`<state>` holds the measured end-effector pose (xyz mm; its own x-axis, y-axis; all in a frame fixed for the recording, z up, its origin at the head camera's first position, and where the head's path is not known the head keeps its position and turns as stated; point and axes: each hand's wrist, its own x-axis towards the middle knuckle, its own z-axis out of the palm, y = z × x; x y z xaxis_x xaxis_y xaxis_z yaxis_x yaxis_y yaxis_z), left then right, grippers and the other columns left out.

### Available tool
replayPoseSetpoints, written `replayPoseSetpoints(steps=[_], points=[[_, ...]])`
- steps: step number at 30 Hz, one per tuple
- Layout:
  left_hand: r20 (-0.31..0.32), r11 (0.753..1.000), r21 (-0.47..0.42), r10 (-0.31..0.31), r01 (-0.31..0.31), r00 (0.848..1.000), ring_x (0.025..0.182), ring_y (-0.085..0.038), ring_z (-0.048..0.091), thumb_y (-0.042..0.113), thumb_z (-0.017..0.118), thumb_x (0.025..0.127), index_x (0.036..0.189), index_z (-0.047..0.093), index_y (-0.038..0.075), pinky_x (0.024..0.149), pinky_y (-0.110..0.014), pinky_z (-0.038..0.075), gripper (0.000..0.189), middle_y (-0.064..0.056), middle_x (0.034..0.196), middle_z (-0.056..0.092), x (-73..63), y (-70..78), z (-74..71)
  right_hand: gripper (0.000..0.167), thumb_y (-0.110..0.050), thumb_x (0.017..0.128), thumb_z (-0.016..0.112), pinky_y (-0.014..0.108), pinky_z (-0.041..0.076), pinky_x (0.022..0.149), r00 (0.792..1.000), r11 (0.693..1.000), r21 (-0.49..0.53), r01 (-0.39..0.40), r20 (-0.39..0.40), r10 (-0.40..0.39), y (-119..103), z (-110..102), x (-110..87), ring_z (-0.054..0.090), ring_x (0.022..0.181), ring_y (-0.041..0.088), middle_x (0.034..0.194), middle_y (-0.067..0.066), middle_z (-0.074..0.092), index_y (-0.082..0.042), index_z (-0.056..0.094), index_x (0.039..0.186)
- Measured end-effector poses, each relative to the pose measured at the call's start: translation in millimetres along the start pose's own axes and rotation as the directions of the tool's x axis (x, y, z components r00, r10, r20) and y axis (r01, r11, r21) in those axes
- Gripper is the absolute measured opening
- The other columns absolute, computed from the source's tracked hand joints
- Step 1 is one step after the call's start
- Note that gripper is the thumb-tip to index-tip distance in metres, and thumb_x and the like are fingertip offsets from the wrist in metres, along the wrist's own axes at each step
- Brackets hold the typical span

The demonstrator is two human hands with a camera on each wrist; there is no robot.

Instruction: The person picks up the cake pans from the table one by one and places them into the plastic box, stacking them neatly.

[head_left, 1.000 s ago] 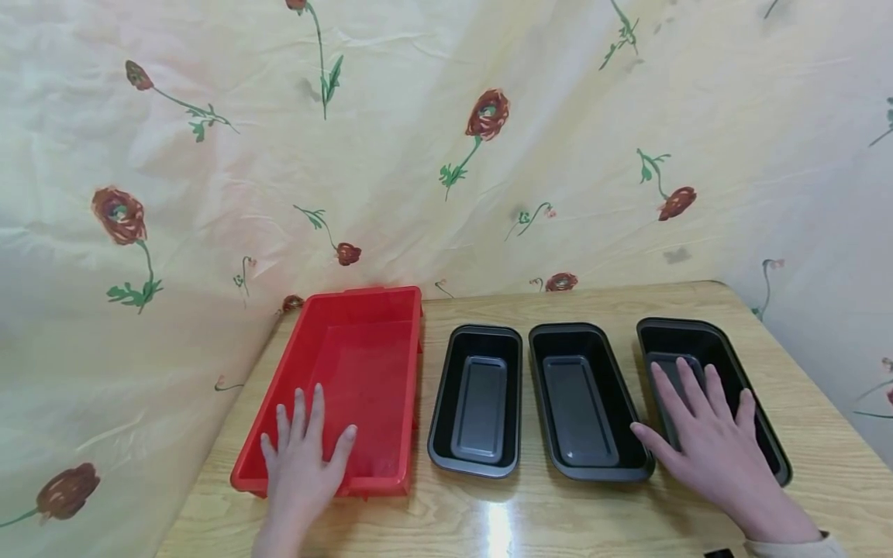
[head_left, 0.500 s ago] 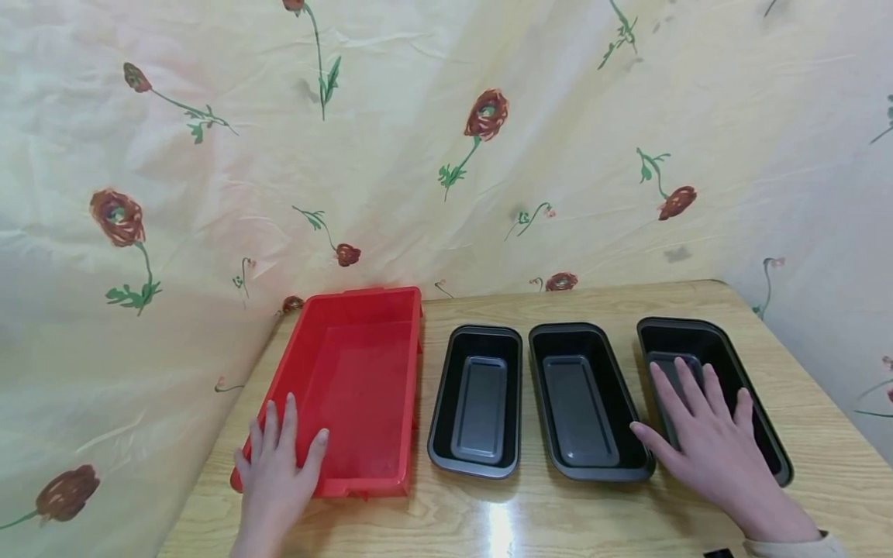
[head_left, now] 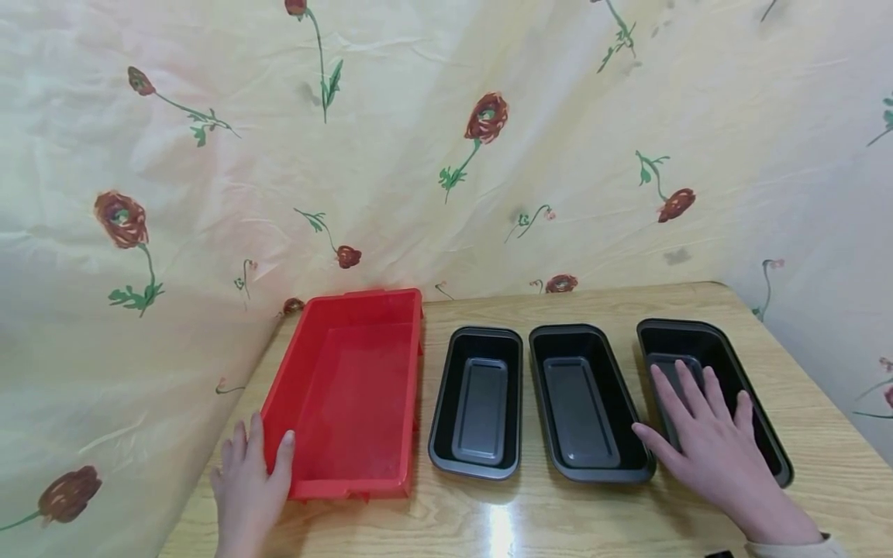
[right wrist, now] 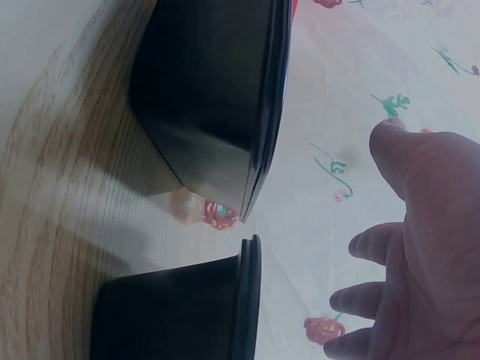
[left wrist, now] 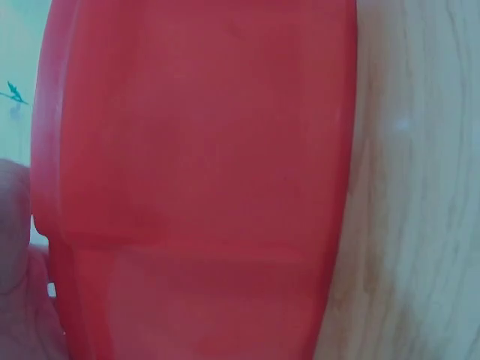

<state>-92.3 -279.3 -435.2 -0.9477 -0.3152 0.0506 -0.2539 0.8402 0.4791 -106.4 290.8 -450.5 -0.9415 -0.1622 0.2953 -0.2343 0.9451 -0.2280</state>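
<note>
An empty red plastic tray (head_left: 356,395) lies at the left of the table. My left hand (head_left: 249,480) is at its near left corner, fingers straight and slightly spread, overlapping the rim in the head view. From the left wrist, the tray's outer wall (left wrist: 202,150) fills most of the picture, with part of the hand at the left edge. My right hand (head_left: 711,449) hovers with spread fingers over the rightmost black loaf pan (head_left: 739,387). The right wrist view shows that hand (right wrist: 442,225) above the pan rims, holding nothing.
Two more empty black loaf pans stand in the middle, the left one (head_left: 478,403) and the centre one (head_left: 580,403). They rest on a wood-grain table (head_left: 558,519). A flowered cloth (head_left: 391,155) hangs behind and along both sides.
My left hand has moved left and towards me, from over the tray's inside to its near left corner. The right hand, tray and pans have stayed put.
</note>
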Motion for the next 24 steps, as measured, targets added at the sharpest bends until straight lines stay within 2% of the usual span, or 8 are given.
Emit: replayPoseSetpoints(steps=[5, 10, 18, 24], points=[[-0.067, 0.995, -0.086, -0.047, 0.042, 0.997, 0.139, -0.060, 0.027, 0.029, 0.054, 0.106, 0.160, 0.024, -0.007, 0.106, -0.079, 0.032, 0.071, -0.039, 0.159, 0.020, 1.2, -6.2, 2.8, 0.092, -0.051, 0.100, 0.063, 0.078, -0.014, 0.110, 1.000, 1.000, 0.004, -0.005, 0.004, 0.005, -1, 1, -0.8, -0.015, 0.153, 0.047, 0.166, 0.032, 0.012, -0.015, 0.012, 0.168], [-0.081, 0.991, -0.126, -0.049, 0.039, 0.995, 0.138, -0.060, 0.031, 0.019, 0.053, 0.106, 0.156, 0.032, -0.009, 0.108, -0.076, 0.033, 0.061, -0.039, 0.157, 0.026, 4.9, -13.4, 3.7, 0.090, -0.051, 0.101, 0.063, 0.077, -0.016, 0.111, 1.000, 1.000, 0.006, -0.014, 0.009, 0.014, -1, 2, -1.6, -0.015, 0.153, 0.046, 0.167, 0.032, 0.010, -0.014, 0.014, 0.167], [0.004, 0.967, -0.228, -0.113, 0.111, 0.994, 0.133, -0.055, 0.043, 0.015, 0.048, 0.108, 0.161, 0.027, -0.002, 0.105, -0.068, 0.042, 0.060, -0.036, 0.152, 0.039, 12.5, -23.2, 0.9, 0.090, -0.051, 0.101, 0.062, 0.078, -0.016, 0.110, 1.000, 1.000, 0.005, -0.018, 0.020, 0.018, -2, 4, -2.5, -0.015, 0.153, 0.048, 0.166, 0.033, 0.011, -0.013, 0.015, 0.167], [0.093, 0.913, -0.362, -0.166, 0.189, 0.982, 0.140, -0.052, 0.035, 0.009, 0.045, 0.109, 0.164, 0.023, 0.006, 0.109, -0.065, 0.040, 0.059, -0.032, 0.160, 0.031, 16.6, -27.6, -0.8, 0.090, -0.051, 0.102, 0.061, 0.072, -0.021, 0.112, 0.999, 1.000, 0.007, -0.026, 0.035, 0.026, -4, 6, -3.5, -0.018, 0.152, 0.046, 0.166, 0.033, 0.009, -0.013, 0.011, 0.167]])
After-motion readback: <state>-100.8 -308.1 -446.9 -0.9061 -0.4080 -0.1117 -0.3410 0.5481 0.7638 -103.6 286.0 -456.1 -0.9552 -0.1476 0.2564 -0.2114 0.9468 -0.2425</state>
